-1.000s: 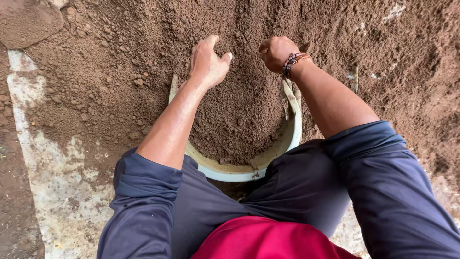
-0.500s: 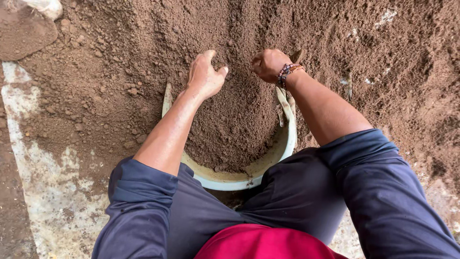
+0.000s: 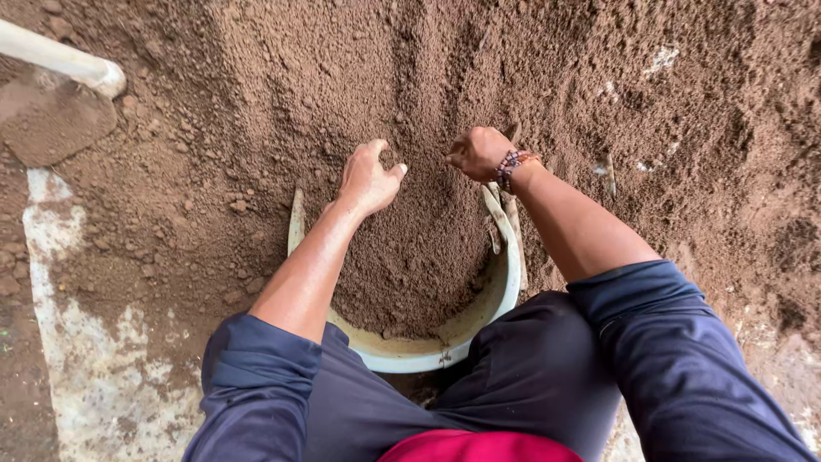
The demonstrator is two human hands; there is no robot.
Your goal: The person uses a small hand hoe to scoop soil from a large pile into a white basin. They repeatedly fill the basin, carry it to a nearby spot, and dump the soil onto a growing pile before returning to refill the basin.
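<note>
**Inspector:** Report the position of both hands.

**Operator:** The left hand (image 3: 369, 178) rests on the soil pile (image 3: 359, 77) just beyond the far rim of the white basin (image 3: 505, 295). Its fingers are curved and slightly spread, digging into the loose soil; the thumb sticks out toward the right. It grips no solid object. The right hand (image 3: 477, 152) is near it, across a narrow soil channel. Its fingers are curled inward toward the palm, half closed; whether any soil is enclosed cannot be determined, because the palm faces away.

**Inspector:** Location of the basin?

**Operator:** The basin lies on the ground between the person's knees, tipped with its mouth toward the pile. The near rim is exposed; the far rim is buried. Fine brown soil fills most of the interior and runs unbroken into the pile above it.

**Inspector:** Items on the arms?

**Operator:** A beaded bracelet (image 3: 508, 165) sits on the right wrist. Both forearms are bare; dark blue sleeves (image 3: 256, 381) are pushed up to the elbows.

**Inspector:** Surroundings?

**Operator:** A pale handle (image 3: 60, 58) enters from the upper-left corner, its end touching a flat, soil-coated blade-like shape (image 3: 56, 128); the tool type cannot be confirmed. Worn concrete floor (image 3: 85, 376) shows at lower left. Small clods are scattered across the soil to the left of the basin. A red garment (image 3: 479, 447) appears at the bottom edge.
</note>
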